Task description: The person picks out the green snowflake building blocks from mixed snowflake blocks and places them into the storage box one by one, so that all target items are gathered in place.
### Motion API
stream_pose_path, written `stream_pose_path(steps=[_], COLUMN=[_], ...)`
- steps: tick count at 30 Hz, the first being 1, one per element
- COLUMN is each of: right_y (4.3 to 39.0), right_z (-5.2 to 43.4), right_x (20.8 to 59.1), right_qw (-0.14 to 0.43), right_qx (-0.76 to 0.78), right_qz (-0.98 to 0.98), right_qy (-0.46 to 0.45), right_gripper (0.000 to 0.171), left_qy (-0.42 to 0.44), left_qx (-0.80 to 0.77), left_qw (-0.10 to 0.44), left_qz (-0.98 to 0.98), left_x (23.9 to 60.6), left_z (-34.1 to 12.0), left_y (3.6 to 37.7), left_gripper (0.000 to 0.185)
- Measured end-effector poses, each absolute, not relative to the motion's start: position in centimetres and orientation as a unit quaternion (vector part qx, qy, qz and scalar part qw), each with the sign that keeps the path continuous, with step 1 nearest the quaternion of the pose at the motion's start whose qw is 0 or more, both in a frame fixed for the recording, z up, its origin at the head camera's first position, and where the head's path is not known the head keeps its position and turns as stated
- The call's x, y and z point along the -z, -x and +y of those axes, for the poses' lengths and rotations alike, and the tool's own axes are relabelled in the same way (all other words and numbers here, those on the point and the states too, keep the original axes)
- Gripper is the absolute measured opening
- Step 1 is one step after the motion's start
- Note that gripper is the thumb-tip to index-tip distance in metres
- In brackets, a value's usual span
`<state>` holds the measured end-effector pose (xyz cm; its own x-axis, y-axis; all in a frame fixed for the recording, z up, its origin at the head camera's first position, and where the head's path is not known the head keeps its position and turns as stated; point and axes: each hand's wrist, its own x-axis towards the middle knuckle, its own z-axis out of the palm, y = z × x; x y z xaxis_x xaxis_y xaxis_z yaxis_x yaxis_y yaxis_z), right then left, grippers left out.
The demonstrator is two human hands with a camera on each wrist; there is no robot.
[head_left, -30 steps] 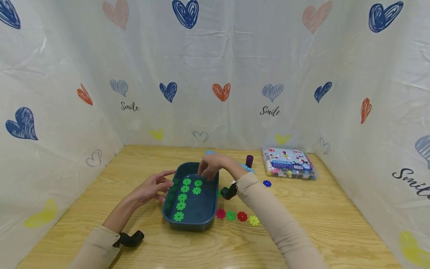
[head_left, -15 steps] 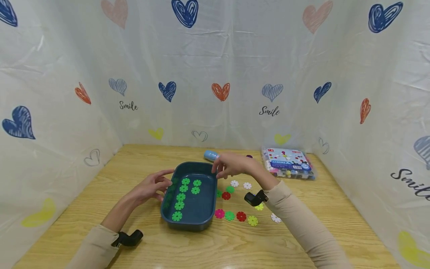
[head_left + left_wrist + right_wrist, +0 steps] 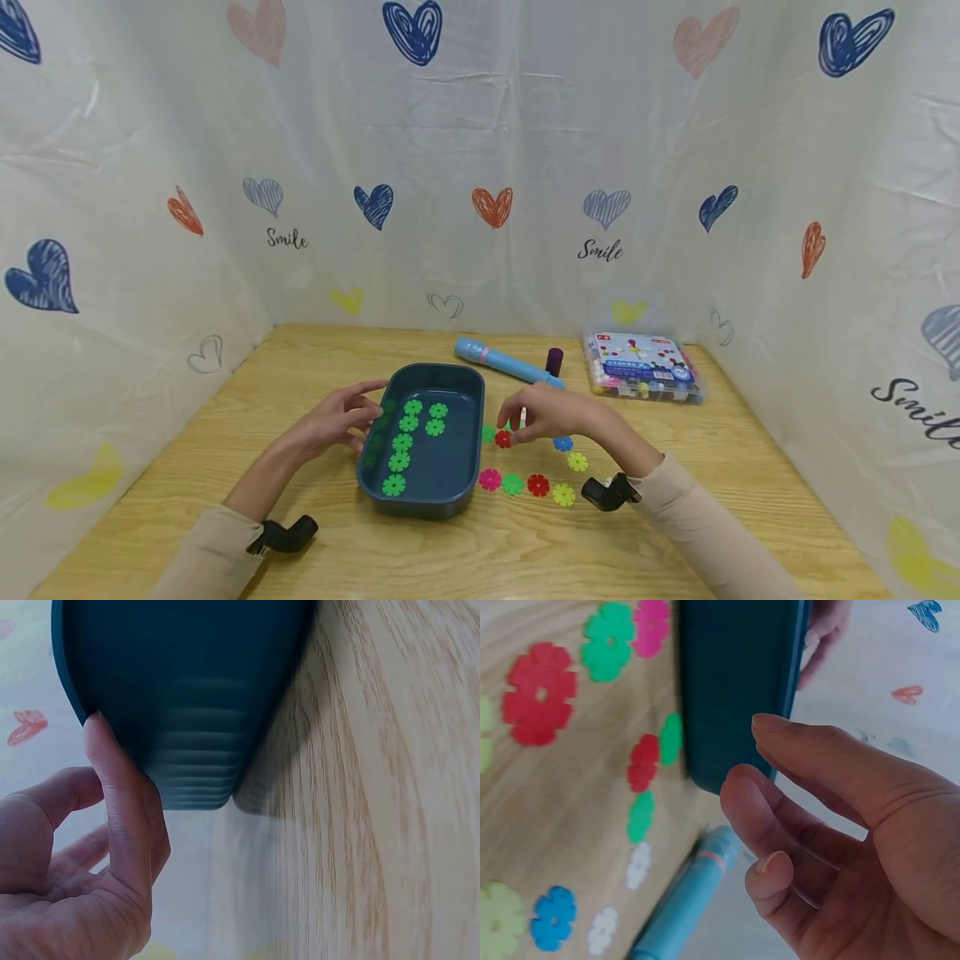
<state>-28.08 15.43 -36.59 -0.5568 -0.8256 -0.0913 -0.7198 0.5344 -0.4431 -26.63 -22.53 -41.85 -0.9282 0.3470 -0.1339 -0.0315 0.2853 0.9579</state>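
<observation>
A wooden table (image 3: 675,517) stands inside white curtain walls (image 3: 480,150) with drawn hearts and the word "Smile". On it sits a dark blue tray (image 3: 457,479) with green flower pieces (image 3: 400,458) in it, and just to its right on the wood lie more flower pieces (image 3: 537,484) in pink, green, red, yellow, blue and white, with a blue pen (image 3: 504,362) and a clear box of beads (image 3: 643,365) farther back. The left hand (image 3: 335,421) rests loose and spread against the tray's left wall, and the right hand (image 3: 542,415) hovers over the loose pieces beside the tray with fingers gently bent, holding nothing I can see.
</observation>
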Motion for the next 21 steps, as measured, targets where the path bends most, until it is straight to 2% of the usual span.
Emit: stream_pose_path(steps=[10, 21], right_y=[27.0, 26.4], right_z=[16.3, 16.4], right_x=[39.7, 41.3], right_qw=[0.164, 0.185], right_qx=[0.193, 0.207], right_qz=[0.866, 0.863], right_qy=[0.430, 0.423], right_gripper=[0.020, 0.018], left_qy=[-0.102, -0.105], left_qx=[-0.590, -0.589], left_qw=[0.158, 0.157], left_qz=[0.785, 0.785], left_x=[41.8, 41.9], left_z=[-22.7, -22.7], left_y=[26.5, 26.6], left_gripper=[0.067, 0.067])
